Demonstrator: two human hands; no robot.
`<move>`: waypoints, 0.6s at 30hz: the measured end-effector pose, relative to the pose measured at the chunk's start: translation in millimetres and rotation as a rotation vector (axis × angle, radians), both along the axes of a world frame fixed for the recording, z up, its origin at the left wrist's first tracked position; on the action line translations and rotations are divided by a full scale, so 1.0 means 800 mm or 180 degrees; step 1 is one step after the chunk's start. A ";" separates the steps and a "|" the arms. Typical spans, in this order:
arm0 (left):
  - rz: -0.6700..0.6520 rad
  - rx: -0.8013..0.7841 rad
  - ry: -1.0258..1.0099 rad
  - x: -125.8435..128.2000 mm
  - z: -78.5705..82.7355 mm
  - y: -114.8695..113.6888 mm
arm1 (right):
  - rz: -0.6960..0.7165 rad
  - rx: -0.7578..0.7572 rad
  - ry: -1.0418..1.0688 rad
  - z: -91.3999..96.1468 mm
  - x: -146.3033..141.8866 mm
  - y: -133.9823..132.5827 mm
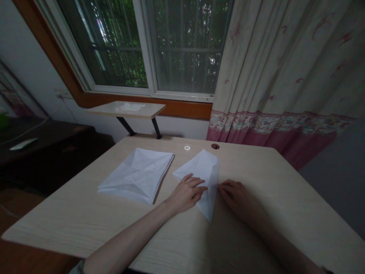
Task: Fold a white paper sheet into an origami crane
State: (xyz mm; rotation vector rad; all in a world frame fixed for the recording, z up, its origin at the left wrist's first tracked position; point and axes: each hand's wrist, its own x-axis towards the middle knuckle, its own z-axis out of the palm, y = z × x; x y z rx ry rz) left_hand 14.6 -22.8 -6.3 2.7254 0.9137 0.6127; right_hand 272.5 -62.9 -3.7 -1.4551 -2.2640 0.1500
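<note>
On the pale wooden table (288, 205), at the left, lies a flat stack of white square creased paper sheets (138, 173), and just right of it, near the middle, lies a white paper sheet folded into a kite shape (205, 167) with its point toward the near side. The left hand (186, 193) rests flat and open on the left part of this folded sheet, gripping nothing. The right hand (235, 195) lies palm down with fingertips touching its right edge, and I cannot tell if they pinch it; further right hangs a cream flowered curtain (285, 76).
</note>
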 end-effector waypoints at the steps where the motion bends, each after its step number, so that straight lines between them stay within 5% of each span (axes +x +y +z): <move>1: -0.0009 0.0010 -0.0030 0.000 0.001 0.000 | 0.0011 0.0057 0.0011 -0.001 0.000 0.000; 11: -0.0130 -0.0010 -0.0370 0.001 0.018 -0.008 | 0.0274 0.0765 0.0442 0.004 -0.004 -0.009; 18: 0.0005 0.0008 -0.0482 0.003 0.010 -0.008 | 0.0641 0.1004 0.0497 0.006 -0.005 -0.012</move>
